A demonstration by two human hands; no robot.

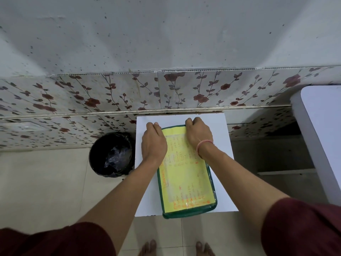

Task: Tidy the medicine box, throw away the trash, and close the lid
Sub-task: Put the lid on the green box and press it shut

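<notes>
The medicine box [186, 182] is a green box with a yellow printed sheet on its lid. It lies on a small white table [145, 196], with the lid down. My left hand [154, 141] rests on the far left corner of the lid, fingers curled over the edge. My right hand [199, 133] grips the far right corner of the lid, fingers bent over the far edge. The box's inside is hidden.
A black trash bin [110, 154] with a crumpled plastic bag inside stands on the floor left of the table. A flowered wall panel [166, 89] runs behind. A white surface [323, 135] is at the right. My bare feet show below.
</notes>
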